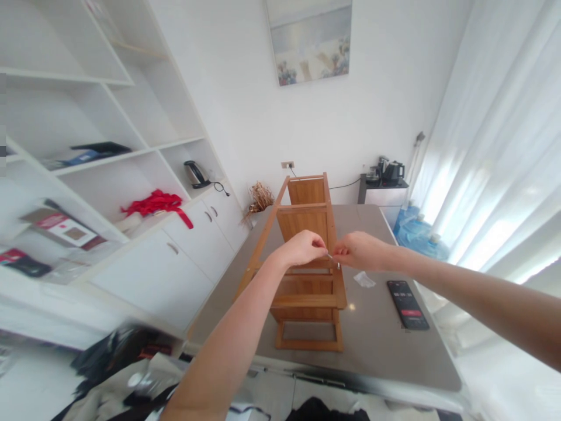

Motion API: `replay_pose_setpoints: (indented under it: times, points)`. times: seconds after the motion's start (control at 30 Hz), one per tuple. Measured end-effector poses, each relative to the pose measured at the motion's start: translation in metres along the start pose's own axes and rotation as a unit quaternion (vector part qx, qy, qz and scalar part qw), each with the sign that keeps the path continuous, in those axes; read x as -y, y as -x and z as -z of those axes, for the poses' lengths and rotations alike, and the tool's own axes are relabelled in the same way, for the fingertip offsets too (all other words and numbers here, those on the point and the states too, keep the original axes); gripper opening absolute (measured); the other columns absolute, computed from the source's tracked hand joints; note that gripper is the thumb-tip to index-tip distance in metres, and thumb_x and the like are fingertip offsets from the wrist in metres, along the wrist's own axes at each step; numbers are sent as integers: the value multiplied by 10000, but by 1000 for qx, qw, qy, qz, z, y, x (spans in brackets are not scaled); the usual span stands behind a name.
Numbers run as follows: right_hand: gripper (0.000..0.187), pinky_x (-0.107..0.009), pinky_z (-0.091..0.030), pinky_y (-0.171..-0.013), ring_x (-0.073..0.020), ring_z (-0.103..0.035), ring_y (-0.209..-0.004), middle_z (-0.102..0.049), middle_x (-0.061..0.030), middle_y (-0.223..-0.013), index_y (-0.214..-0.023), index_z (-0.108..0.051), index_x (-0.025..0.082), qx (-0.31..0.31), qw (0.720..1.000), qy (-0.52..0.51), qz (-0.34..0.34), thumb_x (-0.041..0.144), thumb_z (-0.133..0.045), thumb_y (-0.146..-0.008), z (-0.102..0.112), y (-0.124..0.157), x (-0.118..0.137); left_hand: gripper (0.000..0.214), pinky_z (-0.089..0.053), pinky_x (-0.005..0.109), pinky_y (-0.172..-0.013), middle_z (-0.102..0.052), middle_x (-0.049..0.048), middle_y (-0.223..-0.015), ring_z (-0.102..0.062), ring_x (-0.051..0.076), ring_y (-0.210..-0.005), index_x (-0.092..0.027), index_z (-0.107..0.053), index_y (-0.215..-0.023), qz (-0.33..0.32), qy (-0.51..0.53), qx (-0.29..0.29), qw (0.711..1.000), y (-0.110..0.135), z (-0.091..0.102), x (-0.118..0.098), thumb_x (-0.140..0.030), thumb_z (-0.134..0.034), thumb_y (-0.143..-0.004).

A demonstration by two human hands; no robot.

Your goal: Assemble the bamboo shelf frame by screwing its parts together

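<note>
A wooden rack with slatted panels lies on the table in front of me, its frame reaching toward the wall. Over its right rail, my left hand pinches one end of a thin metal hex key. My right hand is closed at the other end, with its fingertips on the key beside the rail. A small shiny metal piece shows at the rail just below those fingers; whether the key sits in it I cannot tell.
The grey table carries a crumpled clear plastic bag and a phone to the right. Dried flowers stand at the back left. White cabinets line the left; blue water bottles stand by the curtain.
</note>
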State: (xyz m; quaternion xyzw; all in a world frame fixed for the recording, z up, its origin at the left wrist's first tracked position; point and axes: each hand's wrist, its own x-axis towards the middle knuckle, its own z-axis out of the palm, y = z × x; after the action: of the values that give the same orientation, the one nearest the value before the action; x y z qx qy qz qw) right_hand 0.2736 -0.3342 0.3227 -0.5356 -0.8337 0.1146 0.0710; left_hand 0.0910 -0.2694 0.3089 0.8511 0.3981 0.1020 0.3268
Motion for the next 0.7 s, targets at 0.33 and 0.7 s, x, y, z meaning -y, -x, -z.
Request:
replay_pose_setpoints:
  times: [0.33, 0.7]
  points:
    - [247, -234, -334, -587, -175, -589, -894, -657, -61, -989, -974, -662, 225, -2, 979, 126, 162, 170, -464, -838, 7, 14, 0, 213, -444, 239, -720, -675, 16, -804, -599, 136, -756, -151, -661, -862, -23, 113, 99, 988, -31, -3, 3, -233, -585, -680]
    - [199, -236, -355, -556, -166, -619, -718, -686, -22, -788, -800, -681, 226, 30, 993, 90, 71, 184, -489, -773, 11, 5, 12, 265, -401, 237, -606, -664, 37, -820, -570, 149, -712, -164, -648, -877, -20, 13, -48, 999, 4, -8, -7, -354, -485, -788]
